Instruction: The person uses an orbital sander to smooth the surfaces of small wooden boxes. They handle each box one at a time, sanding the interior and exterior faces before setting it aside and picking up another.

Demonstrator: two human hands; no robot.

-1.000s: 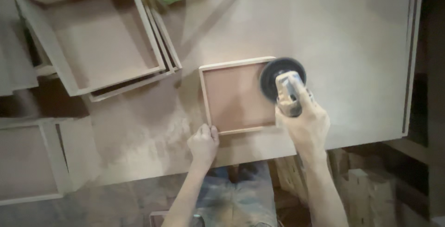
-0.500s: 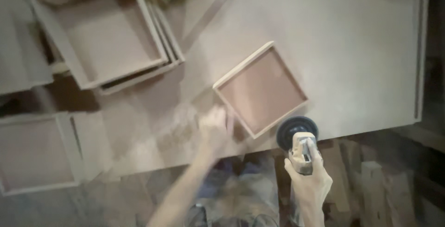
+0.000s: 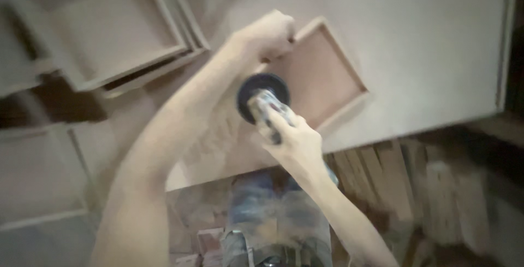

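my left hand [image 3: 267, 35] grips the far corner of the shallow, tilted square wooden tray [image 3: 322, 76] at frame centre, while my right hand [image 3: 292, 139] clasps the round-disc sander [image 3: 263, 95].

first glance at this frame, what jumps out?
Dead centre, the right hand grips a power sander with a round black disc, held at the near edge of a small square framed wood panel. The left hand reaches across above it and clutches the panel's far corner, the panel lying skewed on the pale, dusty worktable. At upper left sits a stack of larger framed panels.
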